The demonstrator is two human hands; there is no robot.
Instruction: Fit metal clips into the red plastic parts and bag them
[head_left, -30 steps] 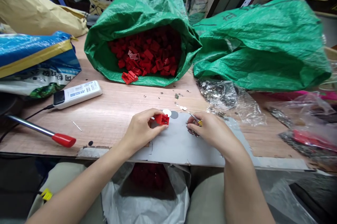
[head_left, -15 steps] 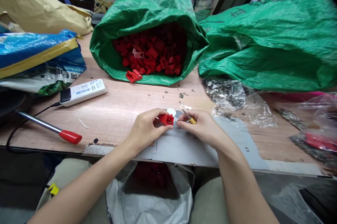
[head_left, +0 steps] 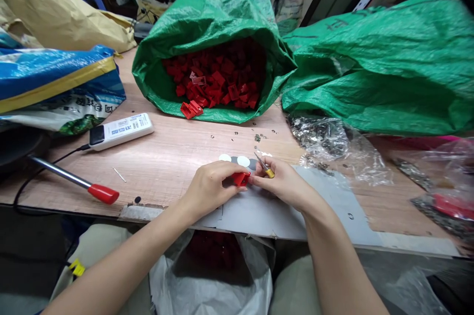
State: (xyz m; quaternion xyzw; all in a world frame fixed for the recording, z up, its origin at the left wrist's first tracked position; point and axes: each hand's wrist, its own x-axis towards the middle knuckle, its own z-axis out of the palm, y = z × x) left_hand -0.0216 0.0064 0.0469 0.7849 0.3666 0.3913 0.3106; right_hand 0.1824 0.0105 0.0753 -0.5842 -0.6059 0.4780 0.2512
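Hands (head_left: pixel 212 184) partly hide the red piece (head_left: pixel 241 178).

Room between left hand (head_left: pixel 210 185) and sack (head_left: pixel 218 14)

— How does your light fall?
— Your pale wood-grain tabletop (head_left: pixel 177 143) is fairly bright, with a whitish sheen left of centre; the space beneath is dim.
— And your shiny green woven-plastic sack (head_left: pixel 218 9)?
— Glints along its crinkled top, deep shadow inside its mouth.
— Sharpness?
— Detail at your right fingers (head_left: pixel 265 184) is soft; your picture's edges look stretched and blurry.
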